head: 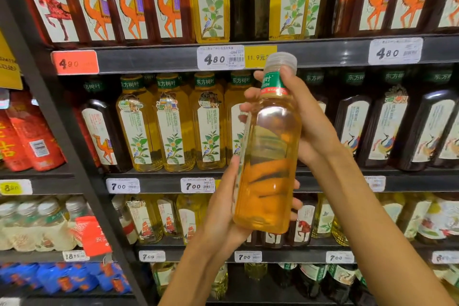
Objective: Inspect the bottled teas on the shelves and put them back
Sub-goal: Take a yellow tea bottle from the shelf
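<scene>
**Bottle held up before the shelves**

Both hands hold one tea bottle (268, 156) in front of the shelf (173, 58). The left hand (223, 213) grips its lower part, fingers curled behind. The right hand (300, 117) wraps the neck, under the cap (282, 62).

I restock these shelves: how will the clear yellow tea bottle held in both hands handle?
The clear plastic bottle of yellow tea looks full, so probably hefty. Its smooth wall may slip; the left hand and right hand both grip it. Tall and narrow, likely tippy.
</scene>
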